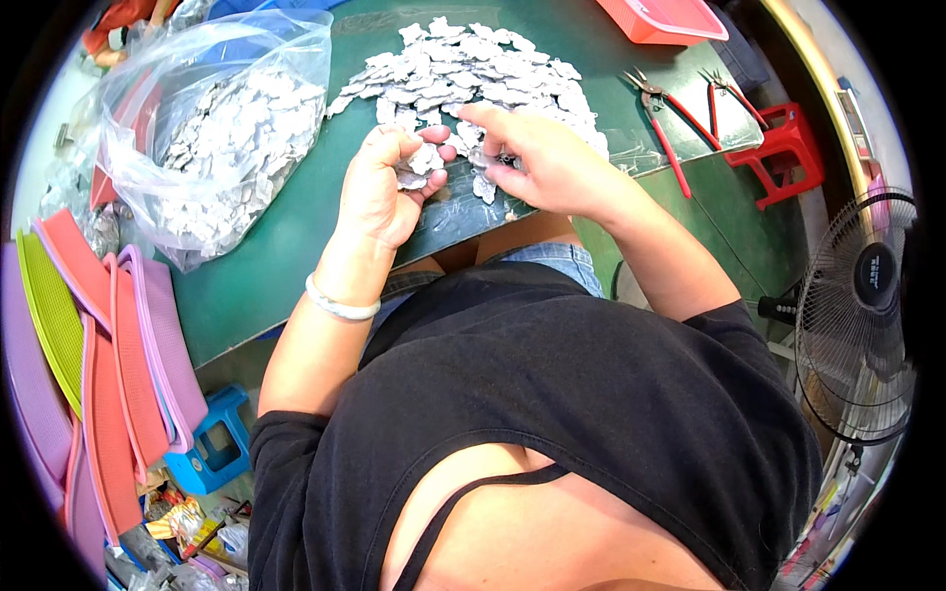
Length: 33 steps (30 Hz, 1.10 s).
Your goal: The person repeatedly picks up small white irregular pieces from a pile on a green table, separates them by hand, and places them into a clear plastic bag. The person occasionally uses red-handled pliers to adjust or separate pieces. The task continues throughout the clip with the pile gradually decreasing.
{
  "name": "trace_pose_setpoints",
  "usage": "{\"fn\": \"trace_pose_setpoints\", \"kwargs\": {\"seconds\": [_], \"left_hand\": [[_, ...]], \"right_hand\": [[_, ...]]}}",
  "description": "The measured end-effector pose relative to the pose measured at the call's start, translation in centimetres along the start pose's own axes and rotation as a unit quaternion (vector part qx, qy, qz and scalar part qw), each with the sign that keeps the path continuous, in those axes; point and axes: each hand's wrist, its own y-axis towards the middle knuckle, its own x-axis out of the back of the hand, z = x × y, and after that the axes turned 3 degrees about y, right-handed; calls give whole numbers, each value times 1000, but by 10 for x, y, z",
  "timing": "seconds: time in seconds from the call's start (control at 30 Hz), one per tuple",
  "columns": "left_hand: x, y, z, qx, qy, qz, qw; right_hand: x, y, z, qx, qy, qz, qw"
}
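Note:
My left hand (379,187) is curled around a small stack of flat silver-grey metal pieces (424,165) at the near edge of the green table (266,266). My right hand (540,158) pinches another grey piece (485,158) right beside it. Both hands rest at the front of a spread-out pile of the same grey pieces (463,69). A white bracelet (340,305) sits on my left wrist.
A clear plastic bag (212,128) full of the grey pieces lies at the left. Red-handled pliers (665,123) lie at the right, near a red tray (670,20) and a red stool (783,148). Coloured trays (108,364) stack at the left; a fan (857,315) stands at the right.

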Motion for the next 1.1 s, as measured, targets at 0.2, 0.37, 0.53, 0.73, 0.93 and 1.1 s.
{"fn": "trace_pose_setpoints", "kwargs": {"seconds": [0.2,0.37,0.53,0.73,0.93,1.1], "left_hand": [[4,1,2,27,118,39,992],[-2,-3,4,41,209,61,975],[-3,-4,1,38,231,80,969],[-3,-5,0,51,210,94,972],[2,-6,-5,52,102,60,992],[4,-5,-8,40,70,62,995]], "right_hand": [[2,1,-5,-106,167,-47,979],[5,7,0,-154,348,-48,924],[7,6,2,-180,391,-21,902],[8,6,1,-159,418,-46,893],[11,-3,-2,-10,45,37,998],[3,-5,2,39,-56,14,998]]}}
